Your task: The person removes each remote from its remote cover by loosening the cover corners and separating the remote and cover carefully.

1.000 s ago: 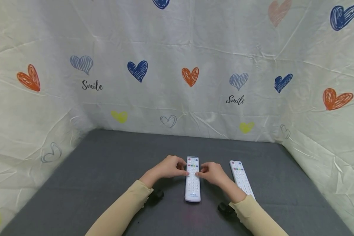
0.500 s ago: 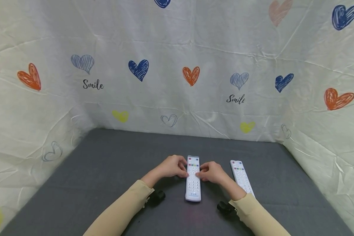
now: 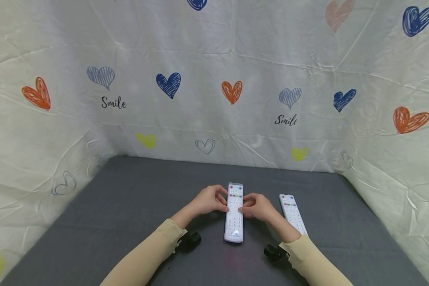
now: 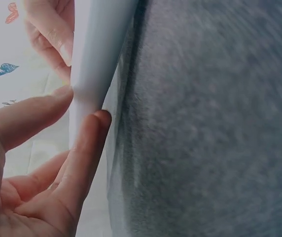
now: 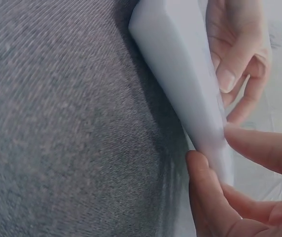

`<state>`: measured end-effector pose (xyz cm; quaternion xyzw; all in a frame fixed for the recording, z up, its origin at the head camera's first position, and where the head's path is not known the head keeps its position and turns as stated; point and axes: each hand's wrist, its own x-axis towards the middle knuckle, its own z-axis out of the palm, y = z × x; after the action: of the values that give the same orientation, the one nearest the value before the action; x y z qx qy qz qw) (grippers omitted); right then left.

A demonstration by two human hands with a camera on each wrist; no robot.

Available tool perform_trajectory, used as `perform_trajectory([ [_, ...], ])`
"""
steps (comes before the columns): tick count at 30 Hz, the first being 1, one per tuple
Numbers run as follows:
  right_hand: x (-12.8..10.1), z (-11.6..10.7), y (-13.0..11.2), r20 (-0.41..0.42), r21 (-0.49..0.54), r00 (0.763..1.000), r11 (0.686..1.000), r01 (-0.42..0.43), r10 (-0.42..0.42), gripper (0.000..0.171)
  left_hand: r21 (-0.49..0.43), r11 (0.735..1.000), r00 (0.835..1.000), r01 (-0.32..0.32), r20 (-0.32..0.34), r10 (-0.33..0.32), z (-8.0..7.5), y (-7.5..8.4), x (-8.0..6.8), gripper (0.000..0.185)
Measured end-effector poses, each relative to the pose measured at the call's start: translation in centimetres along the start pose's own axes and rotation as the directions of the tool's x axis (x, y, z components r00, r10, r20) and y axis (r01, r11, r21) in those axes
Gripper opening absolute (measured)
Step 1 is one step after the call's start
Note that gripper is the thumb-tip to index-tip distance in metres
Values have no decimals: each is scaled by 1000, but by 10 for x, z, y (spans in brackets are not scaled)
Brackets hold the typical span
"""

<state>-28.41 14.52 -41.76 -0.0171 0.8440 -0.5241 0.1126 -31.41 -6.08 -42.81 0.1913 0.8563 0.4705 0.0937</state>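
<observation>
Slanting rightmost: slim white plastic remote (image 3: 293,214)
Matching central remote (image 3: 234,219): lengthwise, top away from you
Left hand (image 3: 209,200), right hand (image 3: 259,207): pinching it

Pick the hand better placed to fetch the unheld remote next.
Probably the right hand: it is nearer the unheld remote, while the left hand is on the far side of the held remote. Both hands pinch the held one, so the right would need to let go first.
</observation>
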Motion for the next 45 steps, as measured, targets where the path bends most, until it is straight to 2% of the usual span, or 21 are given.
perform_trajectory([
  [10,2,-1,-4,-56,161,998,986,51,-43,47,-128,991,997,-29,-81,19,-4,8,-2,57],
  [17,-2,-7,-13,-102,150,988,980,129,-115,41,-236,969,991,-75,-125,46,-10,17,-5,46],
  [22,-7,-12,-21,-140,122,971,970,209,-192,42,-200,969,979,-145,-170,111,-14,23,-3,37],
  [29,-14,-13,-28,-222,150,951,956,251,-215,39,-129,964,949,-231,-250,194,-16,32,-6,30],
  [33,-15,-12,-28,-251,190,941,942,277,-227,35,-191,947,949,-259,-232,213,-16,36,-9,28],
  [38,-16,-13,-27,-242,244,939,922,301,-242,31,-237,940,957,-246,-213,197,-16,36,-12,24],
  [45,-16,-12,-24,-232,223,948,937,271,-219,25,-254,935,962,-248,-176,207,-16,27,-18,20],
])
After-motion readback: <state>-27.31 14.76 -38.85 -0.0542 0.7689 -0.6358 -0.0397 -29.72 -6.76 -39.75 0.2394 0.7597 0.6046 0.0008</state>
